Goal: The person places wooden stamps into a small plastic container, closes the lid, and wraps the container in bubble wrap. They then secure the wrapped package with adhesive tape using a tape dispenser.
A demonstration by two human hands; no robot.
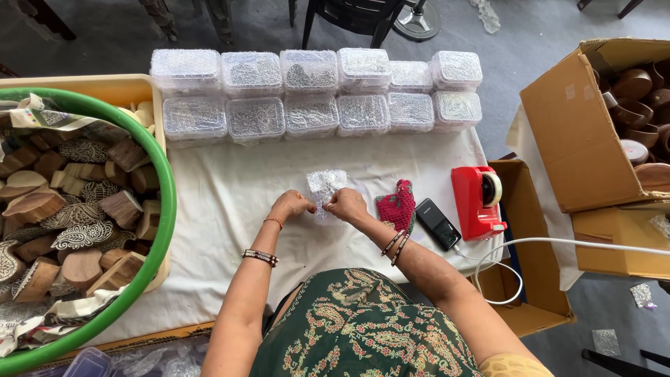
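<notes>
My left hand [291,206] and my right hand [347,204] are side by side on the white cloth [223,209], both pinching a small bundle wrapped in clear bubble wrap [325,186]. The bundle sits between my fingers, its top sticking up past them. What is inside the wrap cannot be made out. Bangles ring both wrists.
Several clear lidded boxes [314,91] stand in two rows at the cloth's far edge. A green tub [157,230] of carved wooden blocks is at left. A pink crochet pouch [396,206], black phone [437,223], red tape dispenser [478,201] and cardboard boxes [579,132] lie at right.
</notes>
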